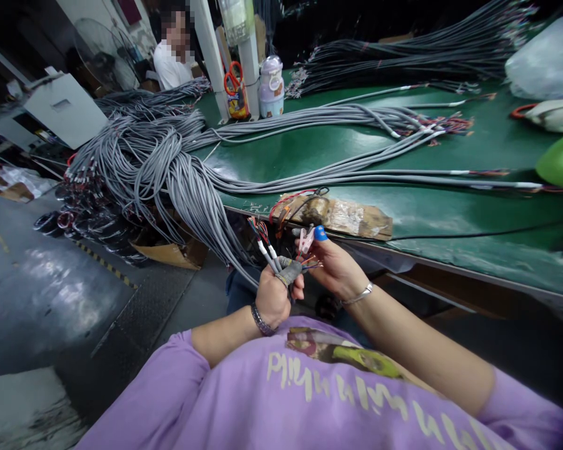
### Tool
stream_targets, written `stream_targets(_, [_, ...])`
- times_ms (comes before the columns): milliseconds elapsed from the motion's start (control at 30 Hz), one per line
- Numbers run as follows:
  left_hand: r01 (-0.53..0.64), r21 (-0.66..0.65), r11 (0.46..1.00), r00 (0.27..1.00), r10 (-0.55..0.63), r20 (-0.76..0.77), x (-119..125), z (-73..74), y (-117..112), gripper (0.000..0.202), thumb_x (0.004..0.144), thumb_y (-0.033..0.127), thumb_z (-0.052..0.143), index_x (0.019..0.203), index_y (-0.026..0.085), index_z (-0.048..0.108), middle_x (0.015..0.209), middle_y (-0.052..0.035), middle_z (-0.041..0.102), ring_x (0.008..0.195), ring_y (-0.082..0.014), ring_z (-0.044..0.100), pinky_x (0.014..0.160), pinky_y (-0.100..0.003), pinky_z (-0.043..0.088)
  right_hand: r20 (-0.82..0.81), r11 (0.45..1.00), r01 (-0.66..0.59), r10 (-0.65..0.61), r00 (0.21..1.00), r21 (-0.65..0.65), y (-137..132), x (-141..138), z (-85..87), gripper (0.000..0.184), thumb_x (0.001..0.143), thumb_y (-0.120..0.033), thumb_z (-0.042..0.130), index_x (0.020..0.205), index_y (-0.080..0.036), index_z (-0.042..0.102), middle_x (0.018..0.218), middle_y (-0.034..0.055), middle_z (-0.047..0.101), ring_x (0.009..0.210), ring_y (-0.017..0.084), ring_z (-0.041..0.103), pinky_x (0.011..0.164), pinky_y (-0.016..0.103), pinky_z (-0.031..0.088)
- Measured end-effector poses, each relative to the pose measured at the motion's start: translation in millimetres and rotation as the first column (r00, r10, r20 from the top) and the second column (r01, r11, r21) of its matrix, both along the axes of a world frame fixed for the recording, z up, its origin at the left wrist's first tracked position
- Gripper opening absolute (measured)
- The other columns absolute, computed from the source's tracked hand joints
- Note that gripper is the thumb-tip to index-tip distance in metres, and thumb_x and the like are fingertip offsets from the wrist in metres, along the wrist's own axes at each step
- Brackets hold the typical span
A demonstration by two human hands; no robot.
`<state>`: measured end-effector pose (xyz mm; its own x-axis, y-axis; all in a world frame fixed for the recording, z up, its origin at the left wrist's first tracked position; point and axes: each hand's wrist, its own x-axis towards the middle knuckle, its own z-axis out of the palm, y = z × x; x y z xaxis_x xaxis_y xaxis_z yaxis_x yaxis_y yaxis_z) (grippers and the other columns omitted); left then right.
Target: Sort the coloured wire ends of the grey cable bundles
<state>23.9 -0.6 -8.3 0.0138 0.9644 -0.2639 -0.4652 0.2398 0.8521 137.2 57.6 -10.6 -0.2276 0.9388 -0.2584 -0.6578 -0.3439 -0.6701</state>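
My left hand (273, 299) is closed around the ends of a few grey cables (267, 253), whose stripped coloured wires fan out above my fist. A taped finger guard covers one left finger. My right hand (332, 265) sits just to the right, pinching fine coloured wire strands between its fingers. It wears a blue fingertip cover (320, 233) and a small pale tool (306, 239) shows at the fingertips. Both hands hover in front of the green table's edge (450, 259).
Large bundles of grey cable (169, 162) drape over the table's left corner down to the floor. Darker cable bundles (403, 56) lie at the back. A worn cardboard pad (351, 217), red scissors (235, 76), a white bottle (271, 87) and another seated person (171, 59) are nearby.
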Motion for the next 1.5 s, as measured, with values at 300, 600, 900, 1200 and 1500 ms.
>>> stream_targets(300, [0.009, 0.027, 1.0, 1.0, -0.01, 0.017, -1.6, -1.0, -0.9, 0.039, 0.066, 0.044, 0.076, 0.066, 0.018, 0.047, 0.051, 0.005, 0.054, 0.037, -0.0054, 0.044, 0.036, -0.018, 0.029, -0.041, 0.999, -0.015, 0.013, 0.999, -0.036, -2.7, -0.5, 2.8, 0.038, 0.071, -0.059, 0.074, 0.073, -0.022, 0.065, 0.066, -0.0015, 0.066, 0.057, 0.013, 0.054, 0.058, 0.026, 0.045])
stream_targets(600, [0.017, 0.004, 1.0, 1.0, -0.017, -0.017, -7.7, 0.7, -6.0, 0.043, 0.064, 0.049, 0.077, 0.069, 0.018, 0.049, 0.051, 0.0049, 0.054, 0.036, -0.0052, 0.043, 0.036, -0.018, 0.029, 0.027, 0.996, -0.092, 0.092, 0.995, -0.013, -2.3, 7.8, 4.5, 0.033, 0.076, -0.053, 0.071, 0.078, -0.02, 0.067, 0.071, 0.0004, 0.067, 0.058, 0.011, 0.056, 0.053, 0.023, 0.045])
stream_targets(900, [-0.018, -0.005, 1.0, 1.0, 0.018, -0.013, -4.9, 2.6, -3.3, 0.044, 0.063, 0.049, 0.078, 0.067, 0.018, 0.046, 0.051, 0.0058, 0.052, 0.038, -0.0046, 0.042, 0.037, -0.018, 0.029, 0.115, 0.993, -0.111, 0.115, 0.987, -0.04, 0.8, 8.9, 4.0, 0.038, 0.075, -0.059, 0.07, 0.075, -0.021, 0.063, 0.063, -0.0012, 0.064, 0.053, 0.011, 0.056, 0.05, 0.022, 0.045])
stream_targets(1200, [0.033, 0.012, 0.999, 0.999, -0.033, -0.034, -5.6, -1.4, -1.1, 0.045, 0.064, 0.054, 0.077, 0.067, 0.017, 0.05, 0.051, 0.0053, 0.053, 0.037, -0.0051, 0.044, 0.036, -0.018, 0.028, 0.098, 0.924, -0.378, 0.371, 0.923, 0.061, -11.1, 20.9, 3.9, 0.047, 0.065, -0.061, 0.077, 0.083, -0.019, 0.07, 0.077, 0.0055, 0.071, 0.064, 0.018, 0.065, 0.061, 0.032, 0.053])
stream_targets(1500, [0.131, 0.023, 0.991, 0.97, -0.124, -0.21, -8.2, -15.0, -3.7, 0.039, 0.07, 0.05, 0.072, 0.07, 0.017, 0.051, 0.053, 0.0043, 0.055, 0.038, -0.0057, 0.046, 0.039, -0.018, 0.032, 0.426, 0.926, -0.35, 0.263, 0.866, 0.14, -19.3, 35.3, 5.8, 0.024, 0.063, -0.035, 0.086, 0.074, -0.018, 0.073, 0.07, 0.0026, 0.069, 0.061, 0.013, 0.059, 0.057, 0.023, 0.05])
